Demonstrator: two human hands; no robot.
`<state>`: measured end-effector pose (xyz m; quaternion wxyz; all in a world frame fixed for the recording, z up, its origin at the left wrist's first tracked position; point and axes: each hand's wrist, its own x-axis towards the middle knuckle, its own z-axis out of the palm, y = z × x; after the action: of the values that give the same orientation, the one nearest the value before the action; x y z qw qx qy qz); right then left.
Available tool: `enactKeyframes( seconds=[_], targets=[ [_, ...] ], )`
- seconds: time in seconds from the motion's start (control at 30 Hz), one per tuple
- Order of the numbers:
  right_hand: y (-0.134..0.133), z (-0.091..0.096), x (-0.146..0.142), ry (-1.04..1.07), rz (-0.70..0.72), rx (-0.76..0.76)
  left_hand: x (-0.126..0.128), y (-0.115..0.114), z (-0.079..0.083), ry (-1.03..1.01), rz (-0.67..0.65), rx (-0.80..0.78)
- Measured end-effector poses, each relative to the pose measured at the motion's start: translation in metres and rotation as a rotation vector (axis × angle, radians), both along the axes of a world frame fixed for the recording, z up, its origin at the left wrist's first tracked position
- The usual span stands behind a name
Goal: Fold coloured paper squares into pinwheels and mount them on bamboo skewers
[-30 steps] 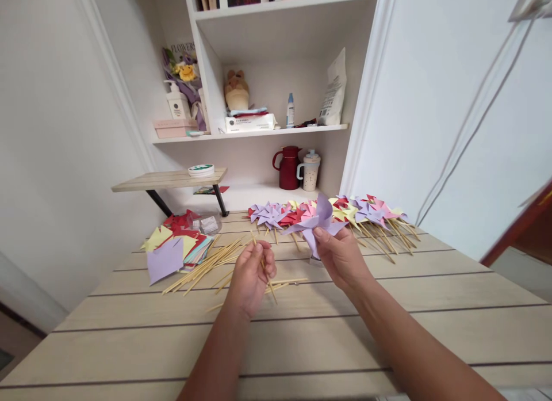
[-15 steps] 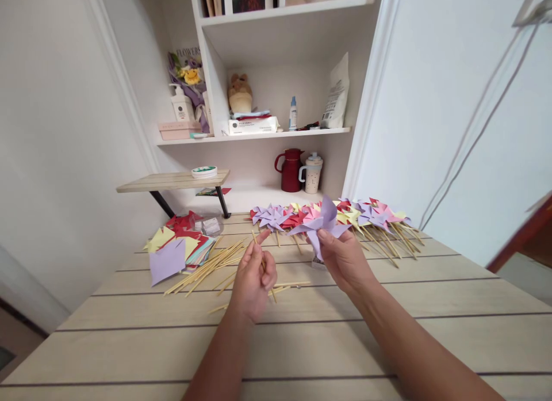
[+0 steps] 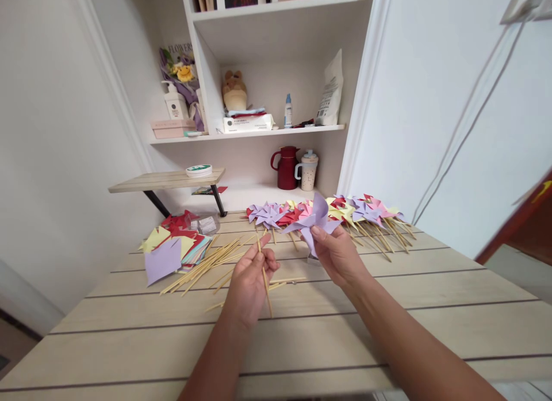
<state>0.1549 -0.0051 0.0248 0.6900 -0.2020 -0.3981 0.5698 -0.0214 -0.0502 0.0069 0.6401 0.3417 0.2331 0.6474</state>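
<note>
Between the thumb and fingers of my left hand [image 3: 250, 280] is a thin wooden stick [image 3: 264, 283], held close to upright. My right hand [image 3: 338, 252] pinches a folded purple paper pinwheel [image 3: 318, 217] by its lower edge, apart from the stick. Left of my left hand lies a loose pile of wooden sticks [image 3: 202, 268]. A few more sticks [image 3: 280, 283] lie on the table behind and beside that hand. Beyond my right hand rest several finished pinwheels on sticks [image 3: 371, 211], in purple, red, yellow and pink.
Paper sheets [image 3: 164, 262] in several colours lie at the left, near a clear plastic box [image 3: 207, 224]. A small raised wooden stand [image 3: 164, 181] is behind them. A red jug [image 3: 287, 168] and a cup [image 3: 309, 171] stand at the back under white shelves [image 3: 259, 132].
The stick in my left hand has turned more upright and shows more of its length. My right hand still holds the purple pinwheel. The whole view has shifted slightly.
</note>
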Motion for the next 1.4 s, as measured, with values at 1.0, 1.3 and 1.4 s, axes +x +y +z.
enactKeyframes(
  seconds=[1.0,1.3,1.4],
  targets=[
    [0.0,0.0,-0.001,-0.009,0.019,-0.006,0.021,0.003,-0.024,0.45,0.13,0.133],
    [0.0,-0.002,0.0,-0.038,-0.001,0.01,0.003,0.01,-0.023,0.168,0.422,-0.057],
    [-0.001,-0.003,0.002,-0.075,-0.039,0.064,-0.001,0.008,-0.016,0.11,0.486,-0.056]
  ],
)
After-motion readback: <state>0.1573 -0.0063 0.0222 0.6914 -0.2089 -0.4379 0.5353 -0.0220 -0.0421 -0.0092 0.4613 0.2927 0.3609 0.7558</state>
